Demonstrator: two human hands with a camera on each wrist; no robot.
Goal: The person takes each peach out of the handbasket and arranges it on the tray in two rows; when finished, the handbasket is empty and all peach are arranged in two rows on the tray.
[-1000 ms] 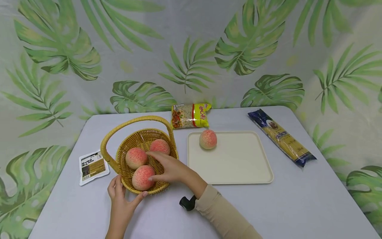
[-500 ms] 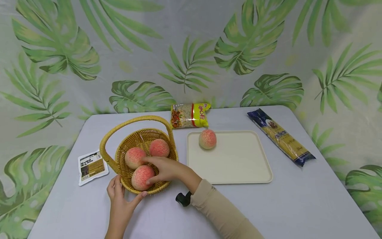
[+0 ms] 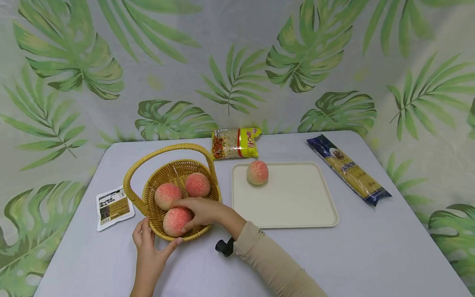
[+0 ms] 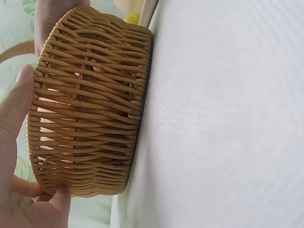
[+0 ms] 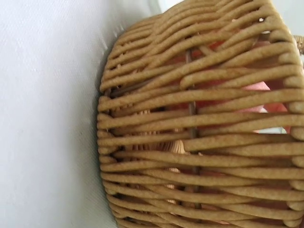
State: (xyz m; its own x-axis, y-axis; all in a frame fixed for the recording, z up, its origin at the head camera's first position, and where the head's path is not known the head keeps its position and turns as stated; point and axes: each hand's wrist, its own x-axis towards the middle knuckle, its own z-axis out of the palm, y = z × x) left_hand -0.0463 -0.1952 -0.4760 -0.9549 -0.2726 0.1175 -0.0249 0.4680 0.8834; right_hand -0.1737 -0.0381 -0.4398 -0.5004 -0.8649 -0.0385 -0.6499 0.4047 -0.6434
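Three pink-and-cream peaches lie in a wicker basket (image 3: 163, 168) at the left. The right hand (image 3: 202, 211) reaches over its right rim, thumb and fingers curled round the front peach (image 3: 176, 222). Behind it are a left peach (image 3: 168, 195) and a right peach (image 3: 198, 184). The left hand (image 3: 150, 251) holds the basket's near rim, thumb at the front and fingers at the left; the left wrist view shows this hand (image 4: 23, 156) against the woven wall (image 4: 90, 104). In the right wrist view the basket wall (image 5: 204, 142) hides the right hand.
Right of the basket, a cream tray (image 3: 285, 202) bears another peach (image 3: 257, 172). A yellow food packet (image 3: 235, 143) lies behind, a long blue-and-gold packet (image 3: 346, 169) far right, a small white-and-brown packet (image 3: 115, 208) left. A black object (image 3: 224, 248) shows beside the right wrist.
The right hand has shifted slightly left and down, its fingers leaving the gap between the rear peaches and closing over the front peach. The left hand and basket stay in place.
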